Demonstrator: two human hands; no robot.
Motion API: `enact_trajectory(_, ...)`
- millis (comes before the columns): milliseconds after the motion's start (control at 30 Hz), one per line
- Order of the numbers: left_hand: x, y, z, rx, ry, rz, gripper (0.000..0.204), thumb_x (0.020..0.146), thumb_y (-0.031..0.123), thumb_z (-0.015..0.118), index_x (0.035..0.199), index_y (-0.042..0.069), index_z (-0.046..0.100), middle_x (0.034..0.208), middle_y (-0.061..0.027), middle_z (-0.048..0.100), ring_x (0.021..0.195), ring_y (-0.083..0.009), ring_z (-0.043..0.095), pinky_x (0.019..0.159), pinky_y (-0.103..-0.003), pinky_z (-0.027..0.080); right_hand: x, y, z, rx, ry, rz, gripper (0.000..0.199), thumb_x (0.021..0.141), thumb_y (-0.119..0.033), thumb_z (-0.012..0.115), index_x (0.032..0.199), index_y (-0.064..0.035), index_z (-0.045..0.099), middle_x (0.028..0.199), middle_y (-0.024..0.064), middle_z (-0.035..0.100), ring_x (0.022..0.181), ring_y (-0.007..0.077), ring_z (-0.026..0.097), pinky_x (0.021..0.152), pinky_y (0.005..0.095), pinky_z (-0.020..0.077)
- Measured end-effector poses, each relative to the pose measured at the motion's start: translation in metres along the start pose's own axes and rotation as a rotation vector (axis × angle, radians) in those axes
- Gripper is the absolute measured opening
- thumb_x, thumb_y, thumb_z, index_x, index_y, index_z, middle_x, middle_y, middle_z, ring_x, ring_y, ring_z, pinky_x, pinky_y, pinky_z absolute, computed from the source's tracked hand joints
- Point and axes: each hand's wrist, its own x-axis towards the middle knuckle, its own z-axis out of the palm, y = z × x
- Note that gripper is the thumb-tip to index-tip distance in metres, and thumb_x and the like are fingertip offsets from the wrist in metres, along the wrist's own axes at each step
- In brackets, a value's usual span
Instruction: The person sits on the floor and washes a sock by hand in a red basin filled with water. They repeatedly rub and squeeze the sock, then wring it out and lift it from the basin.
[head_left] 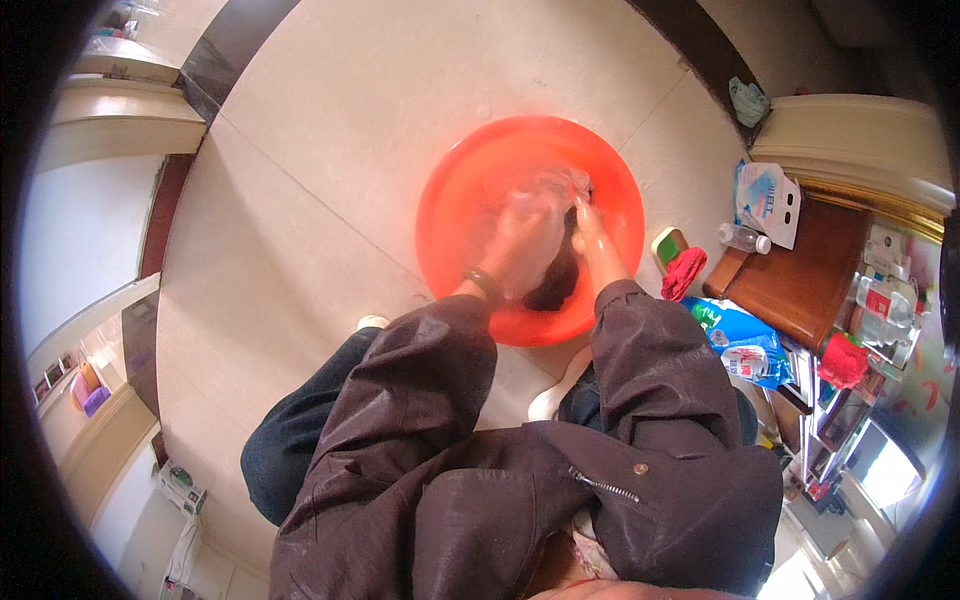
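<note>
Below my dark jacket sleeves [560,430], I am scrubbing: left hand [522,240] and right hand [587,222] are clenching the dark cloth [558,280], submerged at the orange basin's [450,200] centre, toward 5 o'clock. I am keeping it underwater.

— What's the person wearing?

— A dark brownish-purple jacket [520,470] with a slight sheen, its fabric creased along both sleeves. A metal zip [603,487] runs slantwise across the front, with a small round snap [640,468] just beside it.

— And below?

— Dark blue jeans [290,440]. A dark band [483,280] sits round the left wrist, at the cuff's end. A pale shoe tip [372,322] shows past the knee.
</note>
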Motion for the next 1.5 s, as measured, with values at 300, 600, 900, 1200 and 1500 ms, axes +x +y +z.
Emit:
enact_trajectory(300,-0.013,0.065,0.035,0.248,0.279,0.197,0.029,0.084,0.017,0.053,0.108,0.001,0.058,0.093,-0.0252,0.063,0.087,-0.0398,0.063,0.075,-0.045,0.049,-0.060,-0.009,0.056,0.166,-0.109,0.079,0.033,0.089,-0.033,0.057,0.104,-0.0036,0.060,0.098,0.0062,0.062,0.081,0.0198,0.061,0.068,0.0345,0.0501)
enact_trajectory(600,-0.006,0.051,0.041,0.421,0.352,0.668,0.023,0.082,0.017,0.056,0.101,0.009,0.065,0.085,-0.0206,0.067,0.082,-0.0336,0.066,0.074,-0.041,0.052,-0.087,-0.017,0.068,0.173,-0.096,0.135,0.037,0.090,-0.038,0.054,0.102,-0.0038,0.061,0.086,0.0059,0.065,0.070,0.0195,0.061,0.064,0.0364,0.0507)
enact_trajectory(900,-0.021,0.049,0.048,0.519,0.234,0.493,0.017,0.080,0.014,0.054,0.089,0.006,0.066,0.083,-0.0233,0.065,0.082,-0.0372,0.065,0.077,-0.043,0.050,-0.093,-0.023,0.065,0.144,-0.040,0.080,0.029,0.091,-0.034,0.049,0.094,-0.0073,0.061,0.085,0.0067,0.064,0.081,0.0231,0.062,0.069,0.0395,0.0500)
enact_trajectory(1200,-0.037,0.072,0.053,0.583,0.156,0.358,0.022,0.079,0.020,0.058,0.098,0.009,0.063,0.088,-0.0222,0.064,0.085,-0.0384,0.063,0.073,-0.045,0.049,-0.070,-0.022,0.052,0.094,-0.192,0.111,0.034,0.090,-0.036,0.053,0.097,-0.0042,0.062,0.083,0.0066,0.063,0.068,0.0241,0.061,0.064,0.0357,0.0513)
enact_trajectory(1500,0.051,0.021,-0.048,0.168,-0.302,0.225,0.034,0.080,0.029,0.063,0.102,0.003,0.062,0.090,-0.0163,0.066,0.086,-0.0283,0.063,0.075,-0.038,0.049,-0.046,-0.086,0.023,-0.024,0.092,-0.151,0.046,0.088,-0.039,0.059,0.100,0.0059,0.060,0.094,0.0117,0.062,0.085,0.0187,0.061,0.070,0.0358,0.0494)
